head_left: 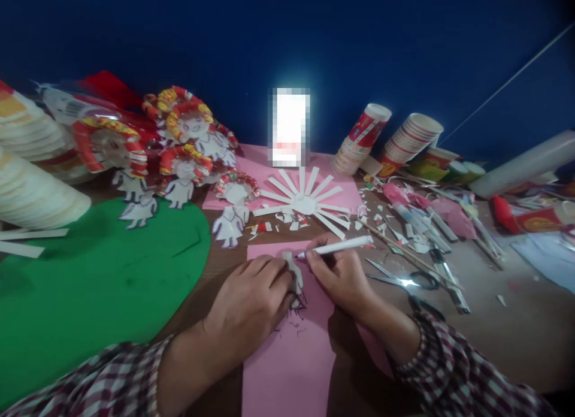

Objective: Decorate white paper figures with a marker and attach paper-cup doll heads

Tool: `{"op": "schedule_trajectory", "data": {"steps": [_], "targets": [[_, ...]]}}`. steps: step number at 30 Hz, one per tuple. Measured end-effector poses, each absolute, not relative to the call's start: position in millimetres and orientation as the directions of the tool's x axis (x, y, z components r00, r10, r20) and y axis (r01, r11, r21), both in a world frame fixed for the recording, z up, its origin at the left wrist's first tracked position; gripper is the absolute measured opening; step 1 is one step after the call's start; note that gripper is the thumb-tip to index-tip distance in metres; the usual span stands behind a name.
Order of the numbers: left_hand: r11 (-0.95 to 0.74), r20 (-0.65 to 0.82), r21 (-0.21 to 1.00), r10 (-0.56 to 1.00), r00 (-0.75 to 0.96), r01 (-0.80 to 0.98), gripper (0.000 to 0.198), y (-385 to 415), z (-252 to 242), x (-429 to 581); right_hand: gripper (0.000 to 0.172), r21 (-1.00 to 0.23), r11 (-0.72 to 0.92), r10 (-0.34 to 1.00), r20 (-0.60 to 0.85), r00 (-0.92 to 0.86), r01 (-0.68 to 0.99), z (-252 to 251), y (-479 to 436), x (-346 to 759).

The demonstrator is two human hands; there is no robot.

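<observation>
My right hand (pixel 341 273) grips a white marker pen (pixel 344 245), its tip close to the edge of a small white paper cutout (pixel 295 274). Fingers bent, my left hand (pixel 256 291) presses that cutout down and covers part of it. Beneath both lies a sheet of pink paper (pixel 287 375) with dark pen strokes below the cutout. Just beyond it rests a white cup cut into splayed strips (pixel 304 204). To its left is a paper doll figure (pixel 230 226) in a purple-outlined dress, below a patterned ring (pixel 237 188).
Scissors (pixel 404 279) and a wooden stick (pixel 408 255) lie right of my right hand, among paper scraps. Paper cup stacks (pixel 411 142) stand behind. A green round sheet (pixel 112 285) and ring-headed dolls (pixel 179 189) occupy the left. A bright blurred screen (pixel 290 129) stands at the back.
</observation>
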State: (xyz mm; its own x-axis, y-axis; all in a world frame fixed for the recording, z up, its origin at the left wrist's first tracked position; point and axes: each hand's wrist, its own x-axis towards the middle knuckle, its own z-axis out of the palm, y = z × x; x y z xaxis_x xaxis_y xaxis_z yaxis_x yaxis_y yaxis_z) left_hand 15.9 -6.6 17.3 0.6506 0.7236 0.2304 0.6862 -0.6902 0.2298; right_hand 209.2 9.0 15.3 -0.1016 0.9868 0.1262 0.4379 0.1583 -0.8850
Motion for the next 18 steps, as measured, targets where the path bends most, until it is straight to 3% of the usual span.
{"op": "schedule_trajectory", "data": {"steps": [5, 12, 18], "targets": [[-0.673, 0.181, 0.247, 0.739, 0.649, 0.698, 0.015, -8, 18, 16, 0.011, -0.839, 0.220, 0.975, 0.172, -0.142, 0.498, 16, 10, 210], [-0.649, 0.152, 0.268, 0.758, 0.634, 0.712, 0.014, -8, 22, 16, 0.015, -0.742, 0.405, 0.911, 0.381, -0.161, 0.535, 15, 14, 213], [-0.690, 0.281, 0.291, 0.724, 0.630, 0.663, 0.020, -6, 25, 15, 0.034, -0.706, 0.443, 0.887, 0.432, -0.160, 0.552, 12, 21, 218]]}}
